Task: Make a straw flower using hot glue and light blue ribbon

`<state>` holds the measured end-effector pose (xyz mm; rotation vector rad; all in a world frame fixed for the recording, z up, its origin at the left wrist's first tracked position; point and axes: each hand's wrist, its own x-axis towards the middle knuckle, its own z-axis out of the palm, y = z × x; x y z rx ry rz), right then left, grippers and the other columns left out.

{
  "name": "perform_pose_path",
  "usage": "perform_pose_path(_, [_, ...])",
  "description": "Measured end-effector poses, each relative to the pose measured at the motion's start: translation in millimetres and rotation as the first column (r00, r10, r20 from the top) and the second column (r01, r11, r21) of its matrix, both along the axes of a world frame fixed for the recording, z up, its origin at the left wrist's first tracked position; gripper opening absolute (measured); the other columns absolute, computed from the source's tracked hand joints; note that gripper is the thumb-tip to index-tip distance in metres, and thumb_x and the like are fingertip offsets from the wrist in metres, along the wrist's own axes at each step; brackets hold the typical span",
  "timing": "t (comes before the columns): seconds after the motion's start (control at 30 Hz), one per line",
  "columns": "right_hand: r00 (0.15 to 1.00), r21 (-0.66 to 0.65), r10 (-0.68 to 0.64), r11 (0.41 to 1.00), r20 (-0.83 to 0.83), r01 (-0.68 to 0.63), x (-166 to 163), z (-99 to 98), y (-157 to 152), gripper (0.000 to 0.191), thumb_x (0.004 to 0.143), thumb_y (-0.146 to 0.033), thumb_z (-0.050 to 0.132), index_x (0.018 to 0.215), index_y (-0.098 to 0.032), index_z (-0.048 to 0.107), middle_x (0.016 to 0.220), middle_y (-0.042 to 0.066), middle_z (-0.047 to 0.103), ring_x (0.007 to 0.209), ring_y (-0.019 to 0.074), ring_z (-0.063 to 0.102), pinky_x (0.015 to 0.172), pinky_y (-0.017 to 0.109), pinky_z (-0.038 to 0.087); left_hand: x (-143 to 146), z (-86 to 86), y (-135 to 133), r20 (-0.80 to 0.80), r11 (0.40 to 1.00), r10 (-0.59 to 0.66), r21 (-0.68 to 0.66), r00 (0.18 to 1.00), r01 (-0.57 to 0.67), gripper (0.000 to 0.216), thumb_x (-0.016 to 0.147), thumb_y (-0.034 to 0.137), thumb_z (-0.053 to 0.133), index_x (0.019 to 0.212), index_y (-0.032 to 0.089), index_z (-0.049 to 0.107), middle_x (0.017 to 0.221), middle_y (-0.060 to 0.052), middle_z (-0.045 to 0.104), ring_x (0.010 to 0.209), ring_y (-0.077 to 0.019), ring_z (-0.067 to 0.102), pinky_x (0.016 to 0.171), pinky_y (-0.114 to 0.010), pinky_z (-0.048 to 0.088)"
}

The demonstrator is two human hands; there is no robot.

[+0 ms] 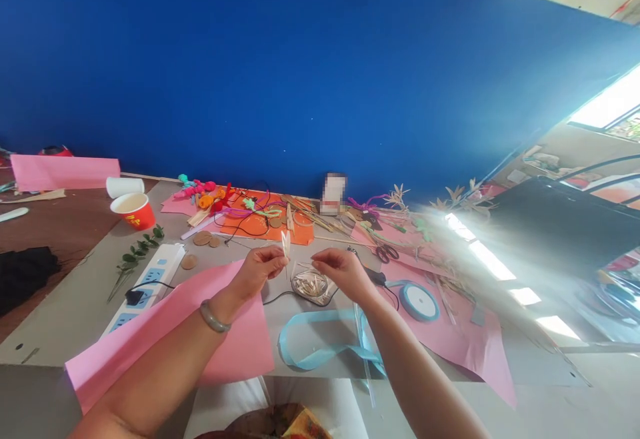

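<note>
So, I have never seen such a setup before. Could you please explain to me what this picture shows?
Of course. There is no machine: these are a person's own bare hands, seen from one camera worn on the head, looking forward and down. The left hand pinches a pale petal-like piece. The right hand has its fingertips together; whether they hold something is too small to tell. On the table lie pink paper, a blue ribbon, scissors and a dish of pale bits. A power strip and a red cup are to the left.
</note>
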<state>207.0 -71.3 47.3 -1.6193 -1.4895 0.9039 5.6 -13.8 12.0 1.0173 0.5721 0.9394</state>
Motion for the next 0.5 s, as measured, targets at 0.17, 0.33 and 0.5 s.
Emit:
perform_pose_path(0.17, [0.894,-0.072,0.070,0.997,0.442,-0.043,25.3,-7.2,-6.7,0.013,0.071,-0.021,0.060,0.074,-0.017,0.071,0.069,0.003,0.069,0.060,0.0153,0.058,0.058,0.025,0.042,-0.4,-3.2,0.4,0.022,1.000,-0.014,0.013,1.000,0.014,0.028,0.064,0.034,0.079,0.061,0.013,0.059,0.057,0.005,0.044,0.046,-0.0039,0.035,0.044,-0.022,0.021])
perform_pose_path(0.33, [0.763,-0.169,0.135,0.985,0.632,-0.034,35.0,-20.6,-12.7,0.017,0.071,-0.012,0.057,0.079,-0.017,0.072,0.075,0.005,0.071,0.065,0.0160,0.061,0.059,0.024,0.040,-0.6,-5.1,0.6,-0.016,1.000,-0.016,0.008,1.000,0.016,0.028,0.064,0.034,0.079,0.061,0.013,0.061,0.056,0.004,0.046,0.045,-0.0043,0.037,0.044,-0.022,0.022])
perform_pose_path(0.5, [0.654,-0.188,0.149,0.982,0.741,-0.011,50.4,-29.3,-11.7,0.018,0.073,-0.013,0.059,0.085,-0.018,0.072,0.084,0.006,0.070,0.074,0.0170,0.061,0.063,0.023,0.038,-0.2,-11.7,1.7,-0.038,0.998,-0.052,-0.029,0.998,0.051,0.026,0.066,0.035,0.078,0.067,0.013,0.065,0.061,0.000,0.059,0.043,-0.0044,0.041,0.042,-0.021,0.023])
